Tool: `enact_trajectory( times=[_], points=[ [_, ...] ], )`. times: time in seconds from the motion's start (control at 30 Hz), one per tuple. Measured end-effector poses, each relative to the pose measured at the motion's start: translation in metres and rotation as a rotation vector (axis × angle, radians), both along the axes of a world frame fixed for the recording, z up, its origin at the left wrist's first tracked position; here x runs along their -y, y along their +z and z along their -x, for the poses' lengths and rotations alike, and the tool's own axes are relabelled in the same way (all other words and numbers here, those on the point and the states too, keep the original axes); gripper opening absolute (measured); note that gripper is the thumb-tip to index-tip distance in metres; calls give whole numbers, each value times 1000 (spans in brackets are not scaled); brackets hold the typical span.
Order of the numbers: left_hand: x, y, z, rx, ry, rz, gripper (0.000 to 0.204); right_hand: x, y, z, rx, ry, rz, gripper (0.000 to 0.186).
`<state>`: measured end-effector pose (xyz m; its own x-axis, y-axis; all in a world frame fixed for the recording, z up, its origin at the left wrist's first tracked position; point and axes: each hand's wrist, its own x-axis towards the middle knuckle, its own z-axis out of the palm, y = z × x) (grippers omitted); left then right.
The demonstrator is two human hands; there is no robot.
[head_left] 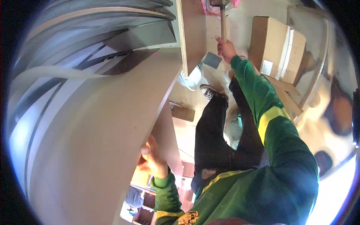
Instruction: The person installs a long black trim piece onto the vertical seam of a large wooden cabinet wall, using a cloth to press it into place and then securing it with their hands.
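My right hand is stretched far forward, its fingers wrapped round the lower end of a wooden handle. The handle belongs to a mallet, whose dark, blocky head is partly cut off by the top of the view. Close to my body on the left, my left hand is at the edge of a large pale wooden panel. Its fingers curl at that edge, and some of them are hidden. An upright board with a light layered edge rises at the far end of the panel.
A taped cardboard box stands on the right, with flat cardboard below it. Pink plastic lies behind the mallet head. A dark square piece and a white bucket are near my shoe. Dark-edged sheets are at the far left.
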<state>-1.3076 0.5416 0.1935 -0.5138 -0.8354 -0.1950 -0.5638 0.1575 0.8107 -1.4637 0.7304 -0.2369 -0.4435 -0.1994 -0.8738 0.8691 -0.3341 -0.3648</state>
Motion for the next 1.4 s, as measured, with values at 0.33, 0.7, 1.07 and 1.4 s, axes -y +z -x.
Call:
enact_trajectory(
  times=[0.33, 0.7, 1.07, 1.4],
  points=[
    [4, -20, -1, -244, -174, 79, 26, -116, 277, -184, -341, 139, -454, 35],
    [-54, 69, -109, -325, -464, 124, 47, -200, 445, -262, -801, -84, -630, 36],
    [-57, 74, -540, 63, -478, -467, 41, -318, 405, -534, -300, 599, -969, 43],
    [-67, 125, -544, 127, -494, -288, 40, -328, 400, -496, -583, 1641, -1138, 38]
  ],
)
